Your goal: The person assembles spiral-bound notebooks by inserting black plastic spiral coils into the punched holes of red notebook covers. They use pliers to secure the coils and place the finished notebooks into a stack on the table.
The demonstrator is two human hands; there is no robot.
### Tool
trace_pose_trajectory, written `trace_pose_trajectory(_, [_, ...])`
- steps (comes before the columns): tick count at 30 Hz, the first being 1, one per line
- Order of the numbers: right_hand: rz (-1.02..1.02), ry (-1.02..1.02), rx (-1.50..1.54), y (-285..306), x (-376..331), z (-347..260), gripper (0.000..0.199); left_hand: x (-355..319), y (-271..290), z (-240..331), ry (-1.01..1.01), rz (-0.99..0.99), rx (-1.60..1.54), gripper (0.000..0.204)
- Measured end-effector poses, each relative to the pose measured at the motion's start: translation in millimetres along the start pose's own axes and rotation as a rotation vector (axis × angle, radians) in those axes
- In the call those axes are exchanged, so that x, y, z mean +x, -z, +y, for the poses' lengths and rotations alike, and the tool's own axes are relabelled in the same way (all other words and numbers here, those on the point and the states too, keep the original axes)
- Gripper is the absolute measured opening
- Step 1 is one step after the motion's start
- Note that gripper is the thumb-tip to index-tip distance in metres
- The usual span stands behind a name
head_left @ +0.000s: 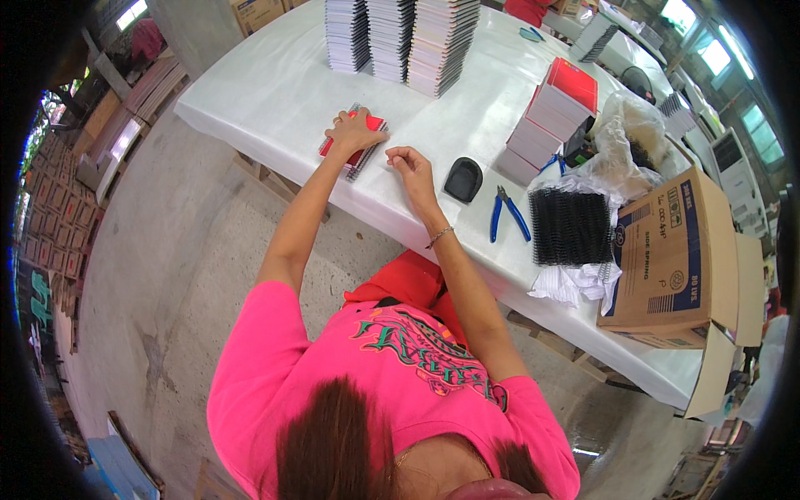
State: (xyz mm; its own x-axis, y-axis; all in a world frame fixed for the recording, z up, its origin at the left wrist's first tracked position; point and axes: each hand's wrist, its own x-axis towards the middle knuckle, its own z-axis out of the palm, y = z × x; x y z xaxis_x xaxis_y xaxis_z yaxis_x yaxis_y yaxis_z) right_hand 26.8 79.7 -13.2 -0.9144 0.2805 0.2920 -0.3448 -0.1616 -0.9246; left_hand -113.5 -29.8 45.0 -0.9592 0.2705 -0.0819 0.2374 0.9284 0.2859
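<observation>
We work at a long table covered in white sheeting (pixel 275 92), which gives a flat bed wide enough to keep every stage within arm's reach. At its far edge stand tall stacks of grey-edged bound notebooks (pixel 404 37), squared up and set back, we judge, so they stay out of the way of our hands. To the right an open brown cardboard carton with a blue printed side (pixel 675 250) lies tipped toward us, its mouth facing the bench so its contents can be drawn out; just beside it sits a block of black wire binding coils (pixel 571 227) on white paper, and behind that a crumpled clear plastic bag (pixel 633 133). Farther back lies a slanting pile of red-covered notebook blocks (pixel 554 112), near the coils. Closer in are blue-handled pliers (pixel 508 215) and a small black rounded pad (pixel 463 179), both laid just right of our hands for quick pick-up. The small red-covered spiral notebook (pixel 353 146) lies flat near the table's left front edge; our left hand (pixel 354 132) presses on it with fingers spread, apparently to keep it from sliding. Our right hand (pixel 410 164) rests just beside it on the sheeting, fingers curled loosely inward; whether they pinch anything we cannot tell.
</observation>
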Motion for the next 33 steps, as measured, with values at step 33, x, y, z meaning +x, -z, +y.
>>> trace_pose_trajectory(33, [0.001, -0.020, -0.013, -2.1, -0.3, 0.3, 0.017, -37.6, 19.7, -38.1, -0.009, -0.172, 0.136, 0.140])
